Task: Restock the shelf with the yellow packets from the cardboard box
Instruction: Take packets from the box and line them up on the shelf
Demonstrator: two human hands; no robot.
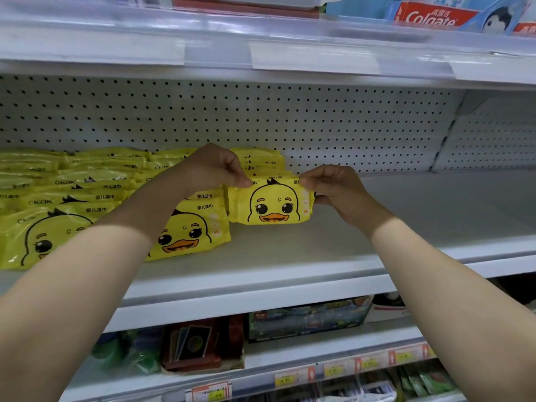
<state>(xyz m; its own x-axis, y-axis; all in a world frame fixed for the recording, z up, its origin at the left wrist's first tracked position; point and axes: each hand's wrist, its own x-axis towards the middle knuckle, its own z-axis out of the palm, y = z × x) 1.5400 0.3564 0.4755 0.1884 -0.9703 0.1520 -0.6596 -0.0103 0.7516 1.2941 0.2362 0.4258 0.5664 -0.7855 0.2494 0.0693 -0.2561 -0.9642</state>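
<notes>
Past the price tags (pixel 285 380) on the lower ledge, reaching in. Pinching the yellow packet (pixel 272 206) by its top corners, left hand (pixel 216 166) on one, right hand (pixel 333 184) on the other. Holding it upright, low on the shelf (pixel 319 248), just beside the stacked packets (pixel 87 192). Beyond, pegboard (pixel 319 120); above, toothpaste box (pixel 432 15).

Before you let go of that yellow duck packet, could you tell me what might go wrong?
The upright yellow duck-face packet is pinched near its top corners by the left hand and right hand; released, it may tip forward. Bare white shelf on its right gives no support against toppling sideways.
</notes>
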